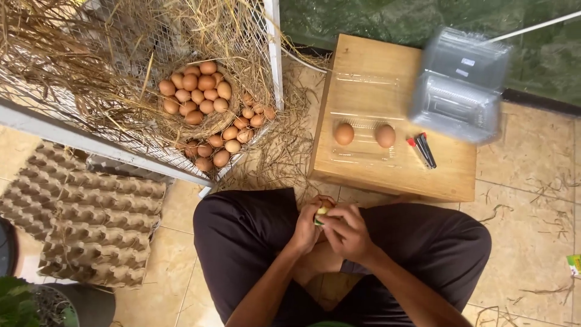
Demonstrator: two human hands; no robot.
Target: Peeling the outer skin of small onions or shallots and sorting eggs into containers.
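Observation:
I sit cross-legged in dark trousers on a tiled floor. My left hand (305,227) and my right hand (346,230) meet in front of my lap, both closed around a small yellow-green object (321,212); what it is I cannot tell. Just ahead stands a low wooden stool (393,175). On it lies an open clear plastic egg tray (363,150) with two brown eggs (344,134) in it. Two markers (421,150), red and black, lie beside the tray.
A stack of clear plastic egg boxes (460,85) rests on the stool's far right corner. A straw nest with several brown eggs (200,91) sits in a wire cage at left. Grey cardboard egg trays (85,218) lie on the floor. A potted plant (24,303) is bottom left.

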